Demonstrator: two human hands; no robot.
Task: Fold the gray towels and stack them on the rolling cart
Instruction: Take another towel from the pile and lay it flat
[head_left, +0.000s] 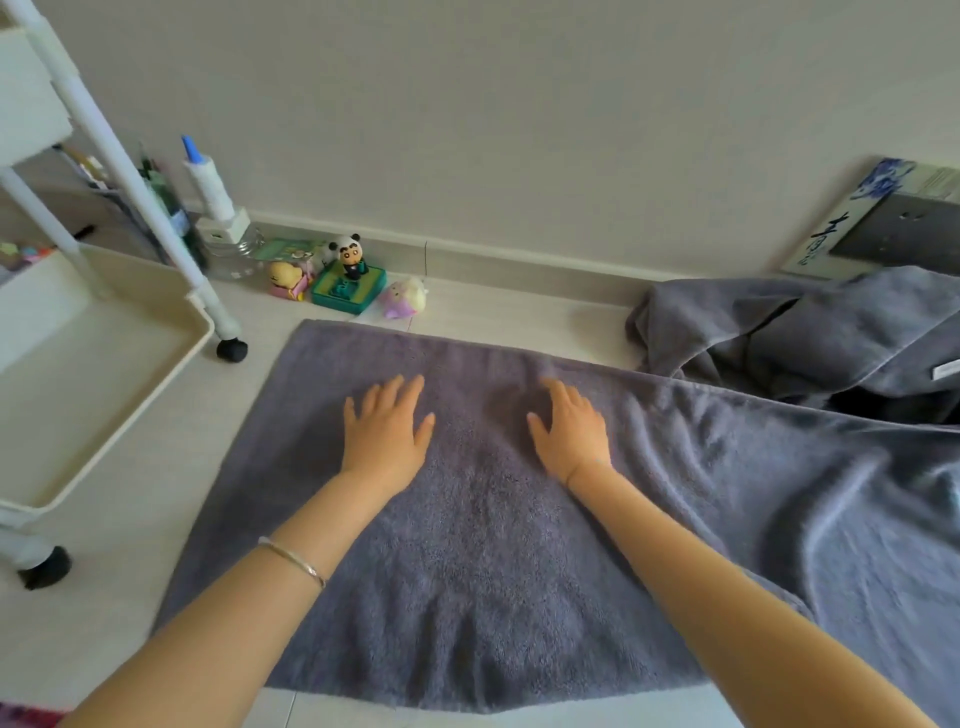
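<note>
Edges of the view cut several things. The spread gray towel (493, 545) runs out of the frame at the right and lower right, so I cannot see its far end. The rolling cart (200, 332) at the left shows only parts of its cream trays, white posts and two black wheels. A crumpled gray heap (810, 332) lies at the right near the wall, also cut by the frame, and I cannot tell how many towels are in it. The items behind the cart post are too blurred to name.

My left hand (387, 436) and my right hand (571, 436) both lie palm down on the spread towel, near its far edge and close to each other. The fingers are straight and a little apart, so nothing is grasped; the hands only press flat on the cloth. The towel lies on the pale floor just beside the cart, under both forearms. A thin bracelet (293, 561) sits on the left forearm.

The towel is dark gray with a fuzzy pile. It is smooth around the hands and wrinkled in long ridges toward the right. Its left edge and near edge look straight. A panda figure (350, 254) stands among small toys by the wall, beyond the towel.
</note>
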